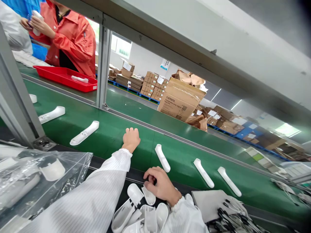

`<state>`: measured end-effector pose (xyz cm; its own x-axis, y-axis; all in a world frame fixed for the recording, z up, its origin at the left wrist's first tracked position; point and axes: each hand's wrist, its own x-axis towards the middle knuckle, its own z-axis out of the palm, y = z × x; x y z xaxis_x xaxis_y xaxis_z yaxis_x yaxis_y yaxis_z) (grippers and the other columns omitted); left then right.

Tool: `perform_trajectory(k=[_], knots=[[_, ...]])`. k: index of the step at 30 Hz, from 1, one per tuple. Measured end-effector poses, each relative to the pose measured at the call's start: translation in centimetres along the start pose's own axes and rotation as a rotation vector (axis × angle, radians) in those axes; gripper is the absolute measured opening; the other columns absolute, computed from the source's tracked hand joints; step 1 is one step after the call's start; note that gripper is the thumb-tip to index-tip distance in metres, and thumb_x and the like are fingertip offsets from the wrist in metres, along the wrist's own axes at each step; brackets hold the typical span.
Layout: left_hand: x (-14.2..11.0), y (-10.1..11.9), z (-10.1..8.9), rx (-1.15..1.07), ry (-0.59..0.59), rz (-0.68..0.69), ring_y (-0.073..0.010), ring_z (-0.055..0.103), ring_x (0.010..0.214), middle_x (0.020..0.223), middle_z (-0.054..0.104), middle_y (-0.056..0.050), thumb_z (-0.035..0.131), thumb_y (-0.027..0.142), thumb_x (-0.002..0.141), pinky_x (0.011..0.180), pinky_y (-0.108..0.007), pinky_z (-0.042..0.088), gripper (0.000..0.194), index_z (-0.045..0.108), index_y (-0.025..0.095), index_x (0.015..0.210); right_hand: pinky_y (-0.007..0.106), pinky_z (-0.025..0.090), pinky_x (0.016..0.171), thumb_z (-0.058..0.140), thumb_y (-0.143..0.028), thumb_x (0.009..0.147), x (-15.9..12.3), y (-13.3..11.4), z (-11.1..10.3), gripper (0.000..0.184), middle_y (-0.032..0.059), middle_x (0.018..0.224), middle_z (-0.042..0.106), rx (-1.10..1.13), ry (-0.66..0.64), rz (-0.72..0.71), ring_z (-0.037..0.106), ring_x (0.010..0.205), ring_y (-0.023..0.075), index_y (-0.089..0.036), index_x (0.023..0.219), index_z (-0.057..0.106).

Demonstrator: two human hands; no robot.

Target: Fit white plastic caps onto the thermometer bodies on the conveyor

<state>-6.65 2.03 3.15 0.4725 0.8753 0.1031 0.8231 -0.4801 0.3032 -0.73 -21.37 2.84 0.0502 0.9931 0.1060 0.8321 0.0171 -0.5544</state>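
Note:
My left hand (pixel 131 139) is over the green conveyor belt (pixel 143 137) with its fingers curled into a fist; anything inside it is hidden. My right hand (pixel 161 185) hovers at the belt's near edge, fingers loosely bent and thumb apart from them. Just below its thumb lies a small white plastic cover (pixel 148 195), touching or nearly so. More white plastic shells (pixel 123 215) are heaped under that hand. A white angled handle-shaped housing (pixel 162 158) lies on the belt beyond my right hand, and another housing (pixel 85 133) lies left of my left hand.
More white housings (pixel 203 173) lie along the belt. A clear bag (pixel 55 181) of white parts sits left, and cables (pixel 229 215) lie right. A metal post (pixel 102 64) and overhead shelf (pixel 218 42) frame the view. Across the belt, a co-worker (pixel 73 42) stands by a red tray (pixel 63 79).

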Motion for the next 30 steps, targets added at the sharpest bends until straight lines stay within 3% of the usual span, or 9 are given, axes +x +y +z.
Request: perform_trajectory(k=[4, 9, 10, 12, 15, 20, 23, 26, 30], knots=[[0.2, 0.2, 0.1, -0.077, -0.054, -0.004, -0.0290, 0.045, 0.119, 0.118, 0.057, -0.015, 0.046, 0.013, 0.086, 0.075, -0.031, 0.050, 0.025, 0.058, 0.018, 0.108, 0.029, 0.035, 0.074, 0.070, -0.028, 0.074, -0.8, -1.3, -1.6, 0.020, -0.0065, 0.061, 0.049, -0.175, -0.089, 0.098, 0.049, 0.067, 0.0157, -0.024, 0.091, 0.061], [0.1, 0.8, 0.1, -0.125, -0.123, 0.002, -0.0303, 0.048, 0.118, 0.116, 0.060, -0.015, 0.047, 0.020, 0.089, 0.081, -0.035, 0.050, 0.022, 0.060, 0.017, 0.106, 0.030, 0.035, 0.075, 0.066, -0.033, 0.080, -2.1, -3.4, -2.3, 0.012, -0.0024, 0.070, 0.055, -0.202, -0.175, 0.181, 0.052, 0.076, 0.0181, -0.023, 0.077, 0.059], [0.1, 0.9, 0.1, -0.131, -0.141, 0.006, -0.0304, 0.050, 0.117, 0.116, 0.060, -0.015, 0.047, 0.022, 0.089, 0.082, -0.035, 0.050, 0.022, 0.061, 0.017, 0.106, 0.030, 0.036, 0.075, 0.064, -0.032, 0.081, -2.4, -3.6, -2.1, 0.008, -0.0018, 0.074, 0.057, -0.169, -0.193, 0.192, 0.054, 0.079, 0.0186, -0.025, 0.083, 0.062], [0.0, 1.0, 0.0, -0.144, -0.181, 0.011, -0.0304, 0.054, 0.114, 0.115, 0.062, -0.016, 0.048, 0.026, 0.089, 0.083, -0.036, 0.050, 0.024, 0.062, 0.016, 0.106, 0.029, 0.039, 0.076, 0.061, -0.026, 0.081, -2.7, -3.8, -1.5, 0.023, -0.0007, 0.085, 0.060, -0.085, -0.203, 0.218, 0.055, 0.084, 0.0192, -0.028, 0.104, 0.063], [0.0, 1.1, 0.2, -0.162, -0.243, 0.011, -0.0299, 0.062, 0.105, 0.115, 0.063, -0.016, 0.049, 0.031, 0.089, 0.081, -0.036, 0.051, 0.026, 0.065, 0.017, 0.104, 0.028, 0.043, 0.078, 0.054, -0.014, 0.079, -2.4, -2.9, -0.7, 0.049, -0.0001, 0.090, 0.061, 0.023, -0.131, 0.240, 0.057, 0.085, 0.0183, -0.027, 0.126, 0.054], [0.0, 1.5, 1.6, -0.133, -0.227, 0.072, -0.0297, 0.064, 0.102, 0.114, 0.062, -0.016, 0.049, 0.033, 0.089, 0.081, -0.037, 0.051, 0.029, 0.064, 0.016, 0.106, 0.028, 0.046, 0.075, 0.047, -0.012, 0.083, 1.0, 0.7, -1.0, 0.034, 0.0041, 0.086, 0.061, -0.021, 0.167, 0.317, 0.061, 0.080, 0.0191, -0.020, 0.104, 0.073], [-0.1, 1.9, 2.6, -0.124, -0.185, 0.097, -0.0302, 0.065, 0.102, 0.114, 0.061, -0.015, 0.047, 0.035, 0.090, 0.082, -0.039, 0.051, 0.030, 0.062, 0.016, 0.107, 0.031, 0.047, 0.084, 0.042, -0.014, 0.090, 3.5, 2.6, -1.2, 0.041, 0.0096, 0.095, 0.065, -0.174, 0.337, 0.395, 0.064, 0.090, 0.0223, -0.018, 0.118, 0.071], [-0.1, 2.3, 3.5, -0.146, -0.169, 0.108, -0.0304, 0.065, 0.101, 0.113, 0.061, -0.014, 0.044, 0.037, 0.089, 0.082, -0.040, 0.051, 0.030, 0.061, 0.018, 0.105, 0.032, 0.048, 0.088, 0.039, -0.010, 0.091, 4.7, 2.8, -0.6, 0.048, 0.0124, 0.101, 0.067, -0.297, 0.319, 0.384, 0.066, 0.094, 0.0228, -0.017, 0.133, 0.061], [-0.2, 3.0, 4.3, -0.165, -0.133, 0.130, -0.0294, 0.066, 0.099, 0.112, 0.062, -0.014, 0.043, 0.036, 0.089, 0.081, -0.040, 0.051, 0.029, 0.060, 0.017, 0.104, 0.031, 0.048, 0.094, 0.052, -0.014, 0.088, 3.5, 1.7, 0.2, 0.050, 0.0112, 0.120, 0.067, -0.252, 0.181, 0.178, 0.065, 0.105, 0.0228, -0.021, 0.137, 0.057]])
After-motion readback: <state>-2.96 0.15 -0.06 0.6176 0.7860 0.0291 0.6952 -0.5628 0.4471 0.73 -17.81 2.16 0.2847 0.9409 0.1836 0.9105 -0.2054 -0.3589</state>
